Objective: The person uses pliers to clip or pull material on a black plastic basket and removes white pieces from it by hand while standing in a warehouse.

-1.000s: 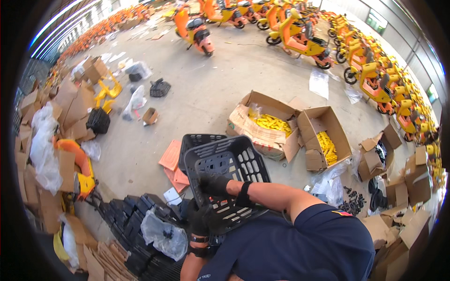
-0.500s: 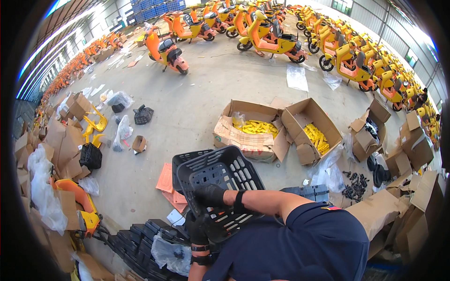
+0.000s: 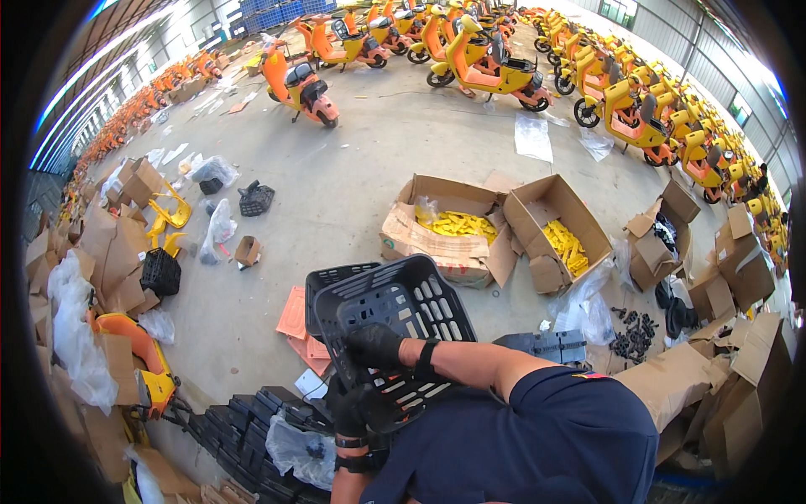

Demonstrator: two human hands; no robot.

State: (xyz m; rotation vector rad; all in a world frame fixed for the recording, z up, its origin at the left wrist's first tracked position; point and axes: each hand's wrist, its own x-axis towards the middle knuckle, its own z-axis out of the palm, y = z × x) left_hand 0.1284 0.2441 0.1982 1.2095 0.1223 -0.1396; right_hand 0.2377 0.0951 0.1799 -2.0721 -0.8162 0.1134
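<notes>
A black plastic basket (image 3: 442,316) with slotted walls is tilted in front of my body. Behind its left side shows a second black rim (image 3: 334,275), which looks like another basket. My right hand (image 3: 374,346), in a black glove, reaches inside with its fingers curled close to the basket's left wall; what they hold, if anything, is hidden. Below it my gloved left hand (image 3: 359,409) is closed on the basket's near left edge. Dark glove against dark plastic hides most of the fingertips. Orange panels (image 3: 306,323) lie on the floor just left of the basket.
Two cardboard boxes (image 3: 437,254) of yellow parts stand ahead. Black parts (image 3: 252,437) are stacked at lower left under a clear bag (image 3: 300,451). Small black pieces (image 3: 634,336) lie at right by a grey-blue box (image 3: 546,345). Yellow-orange scooters (image 3: 491,71) line the back.
The basket has tipped slightly, its far rim sitting a little higher. Both hands stay on it, with my right hand shifted slightly left and the left hand slightly right.
</notes>
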